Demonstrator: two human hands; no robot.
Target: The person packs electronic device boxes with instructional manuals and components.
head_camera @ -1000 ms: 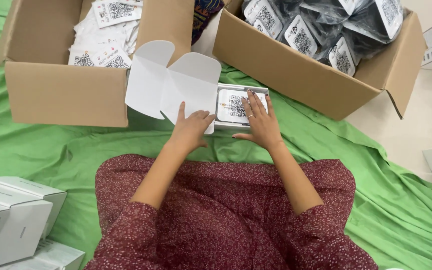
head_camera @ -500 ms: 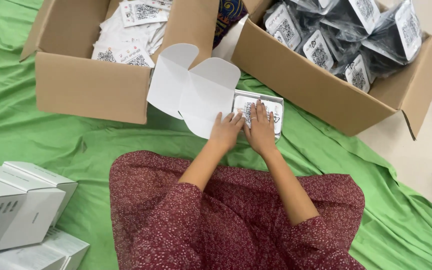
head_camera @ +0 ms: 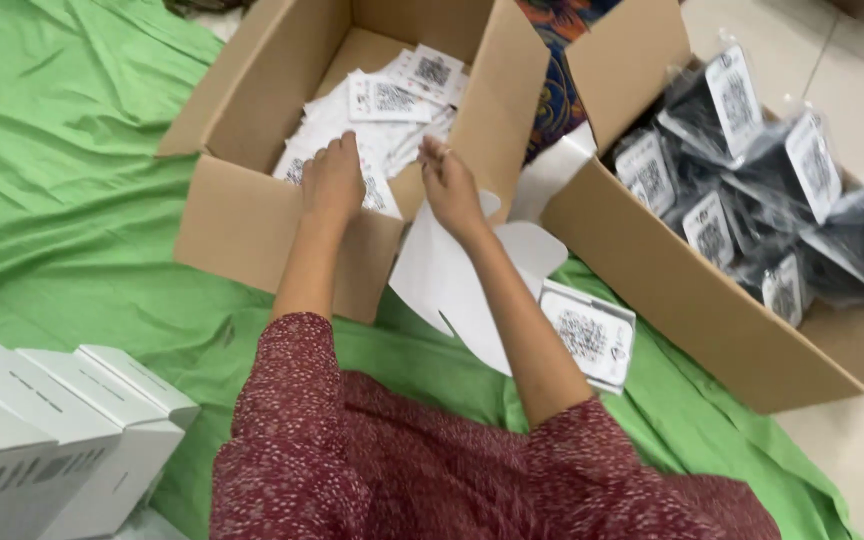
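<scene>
both grips apart: left hand (head_camera: pixel 332 182), right hand (head_camera: pixel 449 185) over leaflets (head_camera: pixel 392 100) in cardboard box (head_camera: pixel 242 215).

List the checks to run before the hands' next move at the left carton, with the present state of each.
1. Left hand over the white packets inside the left carton: ok.
2. Right hand at the carton's rim, nothing visibly held: ok.
3. Packet actually gripped by left hand: cannot tell.
4. White open box on the green cloth, flaps up: ok.
5. Coded pack seated in that box: cannot tell.
</scene>
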